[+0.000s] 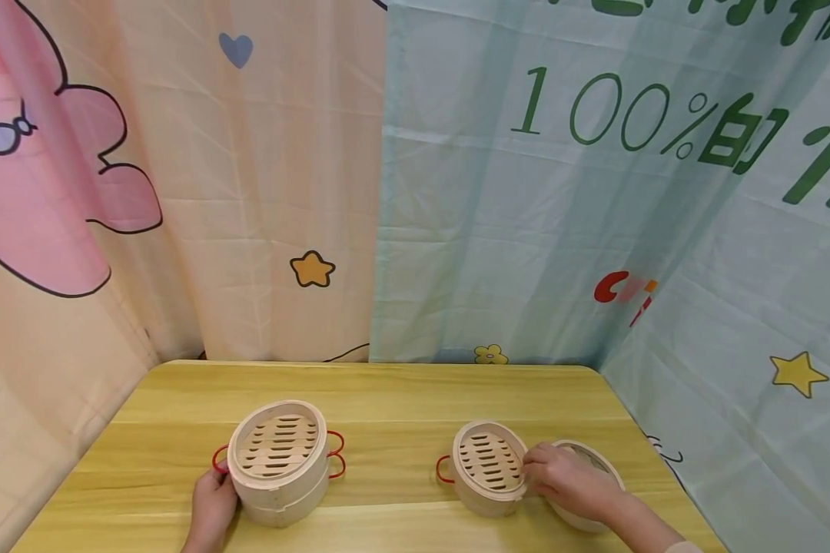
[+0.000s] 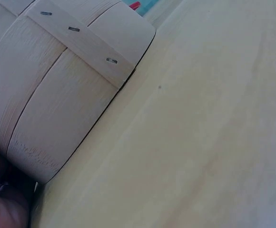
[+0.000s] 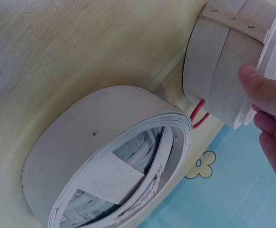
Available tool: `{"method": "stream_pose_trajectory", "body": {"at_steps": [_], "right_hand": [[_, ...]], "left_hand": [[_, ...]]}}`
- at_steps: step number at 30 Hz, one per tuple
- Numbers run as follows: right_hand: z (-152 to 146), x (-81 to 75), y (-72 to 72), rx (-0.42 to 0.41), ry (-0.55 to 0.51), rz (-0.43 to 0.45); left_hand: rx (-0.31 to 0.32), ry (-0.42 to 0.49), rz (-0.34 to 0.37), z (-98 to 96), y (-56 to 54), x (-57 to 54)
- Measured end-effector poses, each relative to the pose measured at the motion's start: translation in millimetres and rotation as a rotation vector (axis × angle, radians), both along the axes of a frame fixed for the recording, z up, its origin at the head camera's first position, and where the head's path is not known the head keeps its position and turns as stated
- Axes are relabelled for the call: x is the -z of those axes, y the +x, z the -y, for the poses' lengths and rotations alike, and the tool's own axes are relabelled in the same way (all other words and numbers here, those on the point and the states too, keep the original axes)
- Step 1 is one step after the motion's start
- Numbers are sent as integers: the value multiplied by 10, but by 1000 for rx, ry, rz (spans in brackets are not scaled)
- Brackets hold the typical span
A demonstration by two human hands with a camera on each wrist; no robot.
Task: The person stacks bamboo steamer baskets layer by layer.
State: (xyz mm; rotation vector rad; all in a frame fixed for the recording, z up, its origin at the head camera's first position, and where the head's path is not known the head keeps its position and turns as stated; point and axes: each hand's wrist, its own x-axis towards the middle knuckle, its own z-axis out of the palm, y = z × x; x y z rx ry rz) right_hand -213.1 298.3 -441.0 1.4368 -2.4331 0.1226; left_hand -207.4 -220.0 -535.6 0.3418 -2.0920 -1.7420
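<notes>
At the left of the table stands a two-tier bamboo steamer (image 1: 280, 491) with a slatted top and red handles. My left hand (image 1: 213, 503) grips it low on its left side, by the red handles; the left wrist view shows only part of the fingers (image 2: 4, 209) beside the wall. My right hand (image 1: 570, 480) pinches the right rim of a single steamer basket (image 1: 486, 461), thumb (image 3: 257, 88) against its outer wall. Beside that basket, partly behind my right hand, lies a round bamboo lid (image 3: 114, 118), its woven inside facing up.
The wood-patterned table (image 1: 380, 430) reaches back to hanging printed curtains (image 1: 283, 192). A wide stretch of tabletop separates the two-tier steamer from the single basket. Another curtain (image 1: 754, 322) hangs along the table's right edge.
</notes>
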Motion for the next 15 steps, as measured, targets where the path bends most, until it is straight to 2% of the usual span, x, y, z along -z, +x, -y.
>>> {"method": "stream_pose_trajectory", "body": {"at_steps": [6, 15], "right_hand": [[27, 61, -46, -63, -9, -33], [77, 110, -89, -87, 29, -58]], "left_hand": [[-19, -34, 8, -8, 11, 6], [-14, -56, 28, -10, 10, -11]]}}
